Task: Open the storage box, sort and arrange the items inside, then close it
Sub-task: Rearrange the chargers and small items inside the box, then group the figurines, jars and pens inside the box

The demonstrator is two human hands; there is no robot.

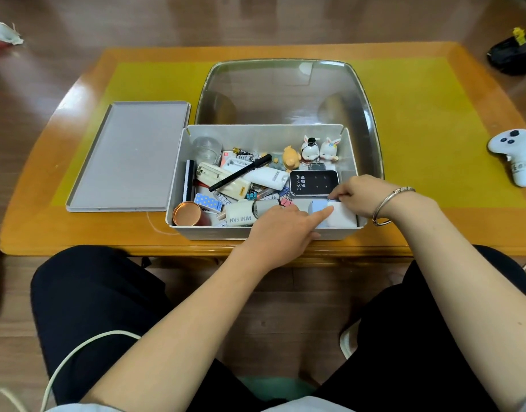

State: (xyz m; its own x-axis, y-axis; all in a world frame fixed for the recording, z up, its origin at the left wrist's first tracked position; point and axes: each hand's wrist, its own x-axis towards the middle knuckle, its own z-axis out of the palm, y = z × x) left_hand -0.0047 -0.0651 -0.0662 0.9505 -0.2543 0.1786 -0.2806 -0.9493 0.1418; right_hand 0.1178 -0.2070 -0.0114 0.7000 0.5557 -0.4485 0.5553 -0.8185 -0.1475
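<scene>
Both our forearms reach into the opened storage box [264, 233], its lid [131, 156] set aside, left hand [285, 230] with forefinger straight on a white block [342, 217], right hand [359, 194] pinching something we cannot identify at that block's far edge; sorting is under way amid jumbled contents, closing remains

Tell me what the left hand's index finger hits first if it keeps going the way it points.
The left hand points right and away, its fingertip already on the pale blue-white box. Beyond that, probably the right hand, though depth is unclear.

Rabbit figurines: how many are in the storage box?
2, side by side at the far wall of the storage box, right of centre: one with a black hat, one white. Clutter may hide others.
</scene>
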